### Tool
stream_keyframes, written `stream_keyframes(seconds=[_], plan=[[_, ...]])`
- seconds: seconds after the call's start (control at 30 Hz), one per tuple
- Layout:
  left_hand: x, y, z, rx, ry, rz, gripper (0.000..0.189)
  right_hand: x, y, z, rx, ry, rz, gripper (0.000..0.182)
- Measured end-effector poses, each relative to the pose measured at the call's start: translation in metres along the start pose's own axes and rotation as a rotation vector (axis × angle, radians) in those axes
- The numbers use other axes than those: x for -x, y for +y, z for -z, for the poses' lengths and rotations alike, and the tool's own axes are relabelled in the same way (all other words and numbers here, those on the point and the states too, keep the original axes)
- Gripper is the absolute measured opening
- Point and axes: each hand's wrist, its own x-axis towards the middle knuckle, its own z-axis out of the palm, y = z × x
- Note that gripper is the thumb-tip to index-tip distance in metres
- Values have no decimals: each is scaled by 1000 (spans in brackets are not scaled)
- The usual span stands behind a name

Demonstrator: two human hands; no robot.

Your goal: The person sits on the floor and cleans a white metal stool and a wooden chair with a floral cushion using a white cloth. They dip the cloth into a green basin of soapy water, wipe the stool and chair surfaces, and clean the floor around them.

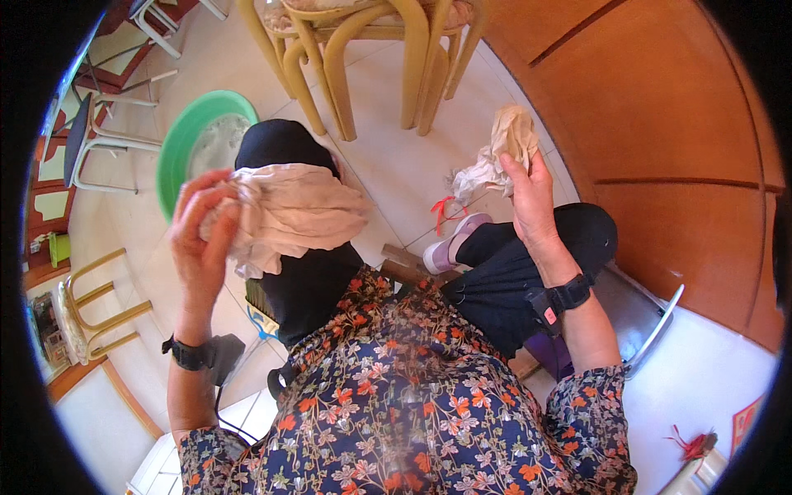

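Note:
My left hand (204, 229) grips a crumpled pale beige cloth (303, 213), which spreads out to the right above my knee in black trousers. Out to the right, my right hand (533, 192) holds another bunched cloth, beige at the top (515, 130) and whiter below; whether it is one piece or two I cannot tell. A green plastic basin (170, 161) with cloudy, sudsy water stands on the tiled floor beyond my left hand. A red string (442, 210) shows just below the cloth in my right hand.
Stacked tan-framed chairs (337, 80) stand ahead. Wooden cabinet panels (668, 124) line the right side. More chairs (111, 136) are at the left. A brush with blue string (263, 312) lies beside my leg, and a dark seat with a metal frame (634, 315) is at my right.

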Motion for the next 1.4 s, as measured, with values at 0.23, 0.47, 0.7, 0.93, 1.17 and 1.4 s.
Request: stream_keyframes(seconds=[0.23,0.47,0.7,0.93,1.17,1.4], plan=[[-15,-27,13,59,-28,134,21,6,13,5,53,34,53,39],[-7,7,25,-359,-166,-86,59,-8,-23,-26,60,-114,65,41],[-4,21,37,-366,-57,28,71,-45,-33,-68,103,-288,114,42],[-15,39,35,-377,7,-10,67,-50,-22,-57,38,-185,108,37],[-136,45,0,302,237,29,46,-61,-82,-65,197,-27,431,30],[-170,7,-36,541,483,-17,43,-99,-206,-129,898,-310,1083,37]])
